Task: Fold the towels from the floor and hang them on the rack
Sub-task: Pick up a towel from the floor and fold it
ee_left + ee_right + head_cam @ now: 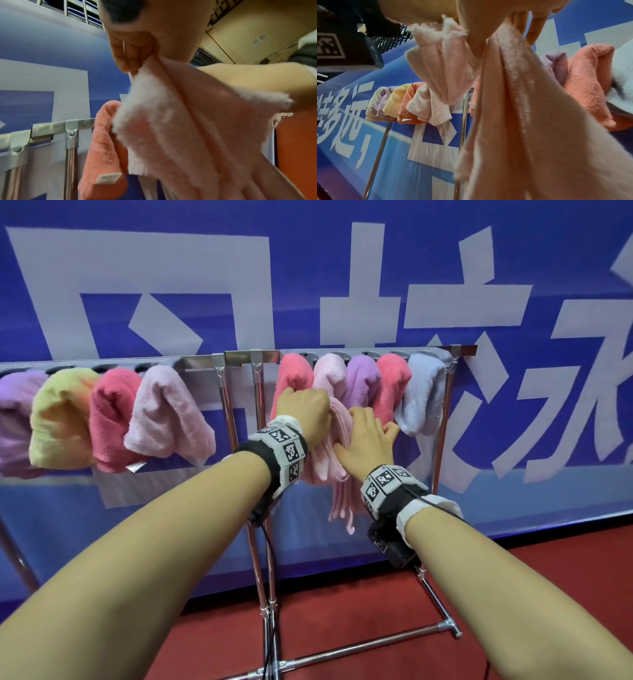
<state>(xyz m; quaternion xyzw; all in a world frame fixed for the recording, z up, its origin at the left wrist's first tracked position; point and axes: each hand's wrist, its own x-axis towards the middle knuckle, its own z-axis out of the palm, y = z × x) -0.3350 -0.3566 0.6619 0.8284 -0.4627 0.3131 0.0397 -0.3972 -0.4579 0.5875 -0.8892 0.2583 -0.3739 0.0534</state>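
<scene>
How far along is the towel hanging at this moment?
Done: nine towels hang on the rack, four on the left section, five on the right. In hand: a light pink towel, gripped by the left hand and held by the right hand in front of the right section, not yet on the bar. Left: hanging it; no towels show on the visible red floor.

It looked like a large indoor hall, perhaps a sports or exhibition venue, rather than a home. A long blue banner (342,268) printed with huge white characters ran behind a metal rack (239,359) hung with coloured towels (171,412). The floor (565,577) was covered in red matting. From the left wrist view, a high beige ceiling (248,27) with a vent and metal framework showed overhead.
</scene>
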